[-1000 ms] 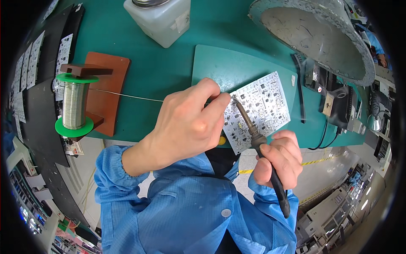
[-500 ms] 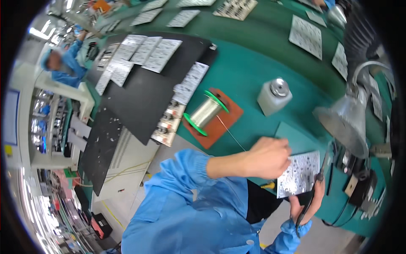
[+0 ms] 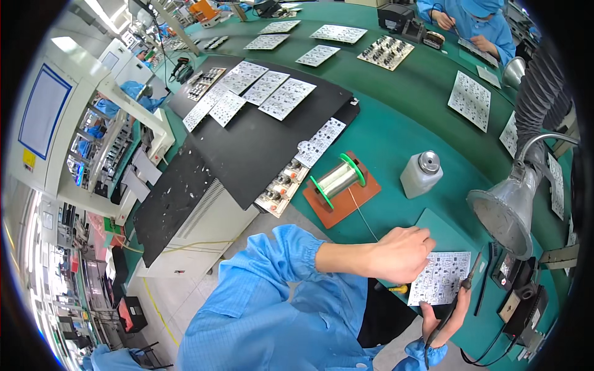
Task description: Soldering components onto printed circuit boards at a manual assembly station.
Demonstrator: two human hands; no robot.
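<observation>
My left hand [image 3: 402, 253] is closed, fingers curled at the upper left edge of a white printed circuit board [image 3: 440, 278]. A thin solder wire [image 3: 364, 215] runs up to this hand from a green-ended spool [image 3: 337, 183] on a reddish-brown base; its end is hidden by the fingers. My right hand [image 3: 447, 321] is wrapped round a black-handled soldering iron [image 3: 465, 283], its tip pointing up beside the board's right edge. The right thumb touches the board's lower edge. Under the board's upper part lies a green sheet [image 3: 436, 226].
A white square bottle [image 3: 422, 175] with a metal cap stands beyond the board. A metal lamp-shaped hood [image 3: 508, 207] on a ribbed hose hangs at right, over a soldering station [image 3: 523, 312]. Several boards lie on the black mat [image 3: 216, 154] and green belt [image 3: 396, 86]. A co-worker [image 3: 482, 25] sits opposite.
The view has shifted, so the bench appears lower and further right, and the co-worker opposite shows more. Both hands keep nearly the same place at the board.
</observation>
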